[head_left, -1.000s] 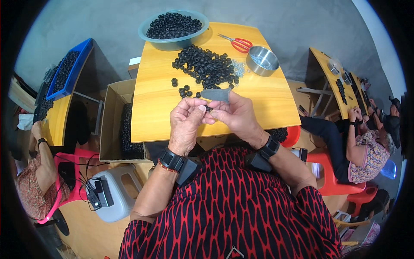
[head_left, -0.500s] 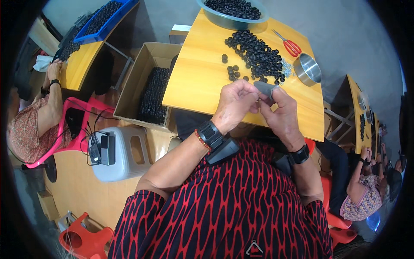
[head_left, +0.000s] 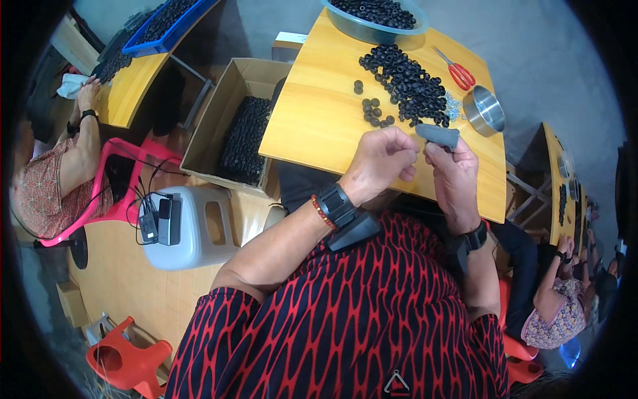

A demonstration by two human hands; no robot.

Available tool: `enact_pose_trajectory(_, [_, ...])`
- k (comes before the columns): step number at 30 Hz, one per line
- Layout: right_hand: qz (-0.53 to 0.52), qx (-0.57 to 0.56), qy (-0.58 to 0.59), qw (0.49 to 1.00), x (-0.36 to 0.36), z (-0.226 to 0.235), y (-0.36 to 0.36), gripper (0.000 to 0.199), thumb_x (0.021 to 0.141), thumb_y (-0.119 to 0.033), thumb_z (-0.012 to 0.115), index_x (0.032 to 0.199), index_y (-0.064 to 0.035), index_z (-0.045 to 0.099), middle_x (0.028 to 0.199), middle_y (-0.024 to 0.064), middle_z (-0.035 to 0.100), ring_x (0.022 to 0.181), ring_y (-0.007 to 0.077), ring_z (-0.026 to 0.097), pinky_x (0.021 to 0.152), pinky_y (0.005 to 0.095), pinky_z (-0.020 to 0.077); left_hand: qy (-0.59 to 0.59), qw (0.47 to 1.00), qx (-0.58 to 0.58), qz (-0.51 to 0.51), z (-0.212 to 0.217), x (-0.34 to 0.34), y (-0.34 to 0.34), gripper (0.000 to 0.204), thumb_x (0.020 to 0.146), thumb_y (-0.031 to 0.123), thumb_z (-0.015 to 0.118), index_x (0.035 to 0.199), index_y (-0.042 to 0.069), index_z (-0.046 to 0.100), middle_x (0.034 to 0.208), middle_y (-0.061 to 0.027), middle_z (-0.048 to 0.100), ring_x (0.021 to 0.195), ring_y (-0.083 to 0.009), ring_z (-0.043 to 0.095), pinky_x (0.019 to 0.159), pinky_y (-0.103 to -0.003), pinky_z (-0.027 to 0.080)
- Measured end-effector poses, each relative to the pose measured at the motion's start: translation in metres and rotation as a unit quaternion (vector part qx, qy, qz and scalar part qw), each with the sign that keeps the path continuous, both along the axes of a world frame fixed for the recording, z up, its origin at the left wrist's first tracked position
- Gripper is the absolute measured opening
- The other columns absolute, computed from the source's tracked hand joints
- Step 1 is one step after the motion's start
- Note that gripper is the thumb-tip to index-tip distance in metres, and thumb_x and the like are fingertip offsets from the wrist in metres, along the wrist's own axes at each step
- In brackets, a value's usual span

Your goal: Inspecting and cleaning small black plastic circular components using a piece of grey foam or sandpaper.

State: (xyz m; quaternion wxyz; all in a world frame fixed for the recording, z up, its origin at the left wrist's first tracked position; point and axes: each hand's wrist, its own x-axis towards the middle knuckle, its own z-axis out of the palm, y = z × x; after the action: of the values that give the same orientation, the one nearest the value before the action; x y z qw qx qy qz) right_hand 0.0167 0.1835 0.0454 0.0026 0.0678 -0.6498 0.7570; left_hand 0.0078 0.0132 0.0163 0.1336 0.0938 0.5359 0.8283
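Observation:
My left hand (head_left: 384,159) is at the table's near edge, its thumb and fingertips brought together; anything between them is too small to make out. A short gap to the right, my right hand (head_left: 457,174) has its thumb pressed up toward the index finger, which wears a grey finger cot (head_left: 438,135). Whatever that pinch may hold is hidden. Beyond the hands lies a heap of small black ring-like parts (head_left: 407,86), with a few loose ones (head_left: 373,110) to its left. Small silvery pieces (head_left: 453,106) lie at the heap's right side.
A steel bowl (head_left: 484,112) and red-handled scissors (head_left: 458,74) rest on the yellow table (head_left: 312,106). At the back stands a tub (head_left: 379,30) of black parts. An open carton (head_left: 199,149) is left of the table. Other people sit at tables on both sides.
My hands, which met at the fingertips before, have come apart. The finger-cot finger now points left above the right thumb. The view has shifted slightly.

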Motion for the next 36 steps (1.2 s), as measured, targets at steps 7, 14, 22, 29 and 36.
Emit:
enact_pose_trajectory(7, [-0.048,-0.019,0.028,0.998,0.000,-0.008,-0.018,0.022,0.086,0.003,0.068,0.108,0.0010,0.069,0.097,0.0053,0.071,0.084,0.0094,0.064,0.078,0.0244,0.0523,-0.036,0.998,0.041,-0.008,-0.002,0.001,0.000,0.003,0.092,-0.001,0.061,0.095,0.000,0.061,0.088,-0.0092,0.067,0.072,-0.0171,0.069,0.066,-0.029,0.061])
enact_pose_trajectory(14, [-0.038,-0.049,0.010,0.998,-0.002,-0.016,-0.007,0.021,0.087,0.002,0.067,0.107,-0.0024,0.071,0.089,-0.0011,0.067,0.077,0.0049,0.057,0.071,0.0207,0.0462,-0.015,0.998,0.053,-0.035,-0.006,-0.002,-0.005,0.007,0.094,0.001,0.061,0.102,0.000,0.062,0.089,-0.0090,0.068,0.074,-0.0159,0.070,0.072,-0.030,0.061])
enact_pose_trajectory(22, [0.007,-0.077,0.033,0.996,0.001,-0.009,-0.009,0.023,0.088,0.004,0.064,0.110,0.0002,0.069,0.102,0.0058,0.071,0.092,0.0112,0.064,0.084,0.0266,0.0522,-0.051,0.991,0.109,-0.049,-0.010,-0.001,-0.004,0.008,0.095,0.002,0.059,0.102,-0.002,0.061,0.091,-0.0098,0.067,0.078,-0.0184,0.070,0.071,-0.033,0.062])
enact_pose_trajectory(29, [0.016,-0.050,0.043,0.998,0.003,-0.017,-0.012,0.025,0.088,0.006,0.064,0.113,0.0002,0.066,0.104,0.0055,0.070,0.094,0.0106,0.064,0.086,0.0268,0.0525,-0.103,0.976,0.180,-0.072,-0.009,-0.002,-0.007,0.007,0.096,0.003,0.058,0.101,-0.001,0.061,0.093,-0.0107,0.067,0.076,-0.0200,0.070,0.068,-0.032,0.061])
enact_pose_trajectory(36, [0.021,-0.024,0.046,0.998,0.000,-0.010,-0.006,0.029,0.089,0.004,0.064,0.118,-0.0015,0.066,0.101,0.0022,0.069,0.093,0.0084,0.062,0.084,0.0255,0.0517,-0.099,0.978,0.169,-0.072,-0.007,-0.002,-0.008,0.008,0.096,0.009,0.061,0.099,0.001,0.061,0.089,-0.0087,0.066,0.071,-0.0150,0.067,0.060,-0.027,0.058])
